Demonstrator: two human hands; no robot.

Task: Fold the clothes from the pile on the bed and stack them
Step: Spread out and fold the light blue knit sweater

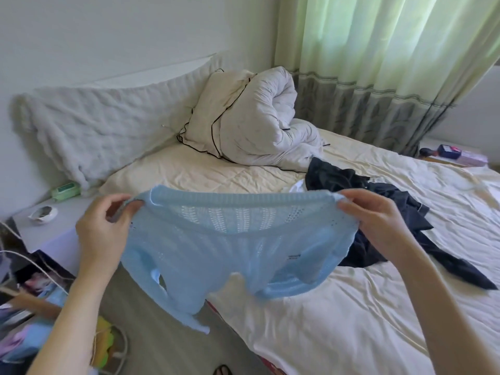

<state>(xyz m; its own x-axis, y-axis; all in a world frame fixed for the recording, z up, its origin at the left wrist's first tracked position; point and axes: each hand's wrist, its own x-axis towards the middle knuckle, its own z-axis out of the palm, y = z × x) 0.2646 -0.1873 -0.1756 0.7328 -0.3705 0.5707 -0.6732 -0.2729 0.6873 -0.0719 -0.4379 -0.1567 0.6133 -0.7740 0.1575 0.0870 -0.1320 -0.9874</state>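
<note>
One blue knit top [230, 250] held up by two hands.
Left hand [102, 226] and right hand [378, 220] fingers pinch its hem corners; beyond the fingers, one dark pile [362, 201] lies on the bed [351, 307].

Two bare forearms, no sleeves visible; left hand [101, 231] and right hand [378, 220] bare, no rings, no watch, no gloves

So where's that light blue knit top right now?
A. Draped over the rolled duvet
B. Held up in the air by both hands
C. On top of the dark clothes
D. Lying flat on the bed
B: the left hand and right hand each pinch an end of the top at its ribbed edge, so it hangs spread between them, clear of the bed.
</note>
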